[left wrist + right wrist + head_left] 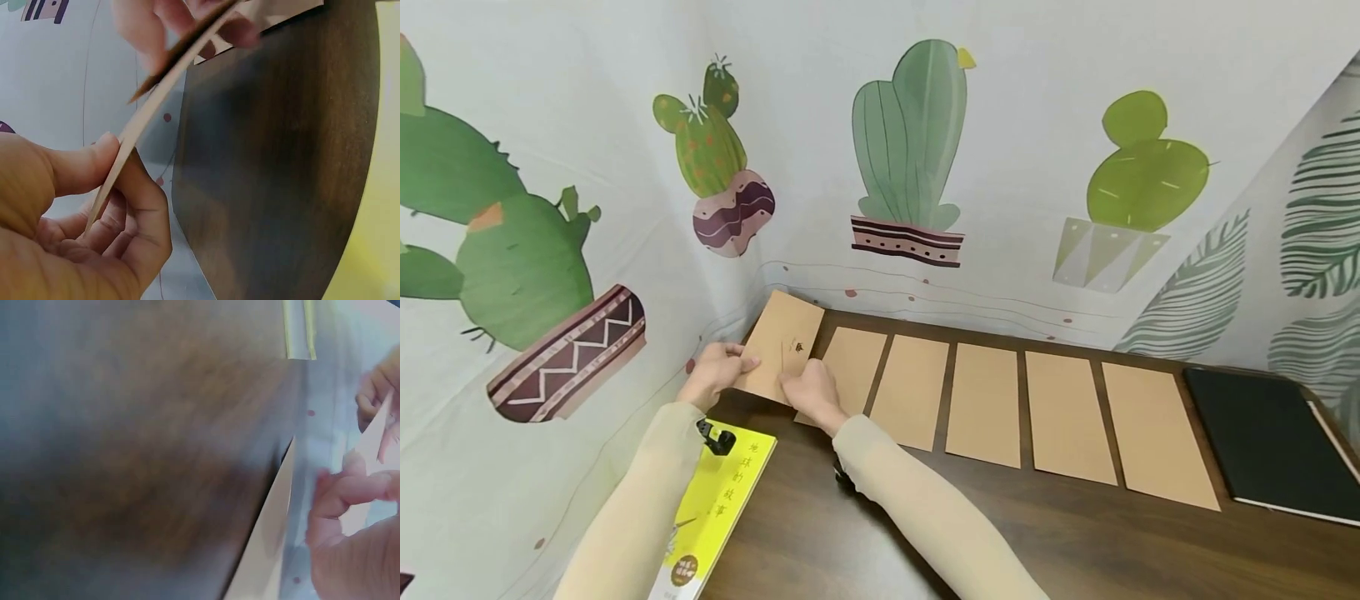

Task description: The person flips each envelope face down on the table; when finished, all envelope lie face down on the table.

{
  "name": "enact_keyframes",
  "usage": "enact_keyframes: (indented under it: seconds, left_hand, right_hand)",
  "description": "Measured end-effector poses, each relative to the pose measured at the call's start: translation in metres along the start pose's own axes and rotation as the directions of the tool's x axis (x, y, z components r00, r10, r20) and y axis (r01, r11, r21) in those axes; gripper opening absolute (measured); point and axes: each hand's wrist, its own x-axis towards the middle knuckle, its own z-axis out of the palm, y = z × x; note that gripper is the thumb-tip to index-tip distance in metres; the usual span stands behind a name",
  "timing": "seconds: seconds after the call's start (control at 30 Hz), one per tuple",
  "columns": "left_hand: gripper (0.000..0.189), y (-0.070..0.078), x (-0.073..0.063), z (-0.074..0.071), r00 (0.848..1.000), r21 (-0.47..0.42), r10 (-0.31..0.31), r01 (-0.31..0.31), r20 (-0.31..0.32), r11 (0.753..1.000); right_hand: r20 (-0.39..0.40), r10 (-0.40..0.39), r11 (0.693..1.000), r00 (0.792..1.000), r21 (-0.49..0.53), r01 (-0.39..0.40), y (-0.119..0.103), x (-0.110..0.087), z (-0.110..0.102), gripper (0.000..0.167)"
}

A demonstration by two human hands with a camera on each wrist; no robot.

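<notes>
My left hand (pixel 715 372) pinches the left edge of a kraft-brown paper rectangle (pixel 765 352) tilted above the table's far left corner. In the left wrist view, the left thumb and curled fingers grip the sheet, which is seen edge-on. A part turned over near its lower right shows a small dark print. My right hand (pixel 812 392) pinches that turned part, and in the right wrist view its thumb and forefinger meet. Whether the rectangle is an envelope or a booklet, I cannot tell. Under the right hand lies a similar brown rectangle (pixel 852 360), partly hidden.
Several like brown rectangles (pixel 983 404) lie in a row along the back of the dark wooden table (pixel 865 533). A black notebook (pixel 1270 442) closes the row on the right. A yellow book (pixel 741 475) lies near left, partly under the left sleeve. Cactus-printed cloth (pixel 805 125) hangs behind.
</notes>
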Motion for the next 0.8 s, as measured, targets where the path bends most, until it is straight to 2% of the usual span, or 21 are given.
enact_keyframes:
  seconds: [0.13,0.2,0.37,0.47,0.6,0.7,0.8]
  left_hand:
    - [0.047,0.000,-0.002,0.000,1.000,-0.005,-0.010,0.010,0.009,1.000]
    - [0.049,-0.001,-0.003,0.001,1.000,0.018,-0.011,0.011,0.013,1.000]
    - [0.052,-0.003,-0.009,0.007,0.999,0.185,0.033,-0.031,-0.006,0.982]
    - [0.050,-0.001,-0.012,0.012,0.997,0.289,0.078,-0.069,-0.019,0.955]
    - [0.042,0.007,-0.016,0.022,0.981,0.386,0.191,-0.167,-0.024,0.907]
    - [0.036,0.013,-0.019,0.029,0.960,0.393,0.279,-0.247,-0.025,0.886]
    - [0.035,0.017,-0.020,0.033,0.948,0.375,0.316,-0.283,-0.030,0.883]
  right_hand:
    - [-0.049,0.015,0.988,0.999,0.151,-0.008,0.004,0.000,-0.008,0.012]
    - [-0.059,0.018,0.982,0.998,0.187,-0.007,0.005,-0.001,-0.011,0.011]
    - [-0.028,0.020,0.954,0.999,0.299,-0.010,-0.002,-0.009,-0.018,0.006]
    - [-0.015,0.006,0.933,1.000,0.361,0.000,-0.005,-0.008,-0.017,0.009]
    - [0.016,-0.022,0.896,1.000,0.443,0.012,-0.009,-0.008,-0.015,0.016]
    - [0.044,-0.049,0.874,0.998,0.485,0.022,-0.011,-0.009,-0.013,0.017]
    - [0.083,-0.070,0.873,0.994,0.488,0.021,-0.012,-0.010,-0.012,0.016]
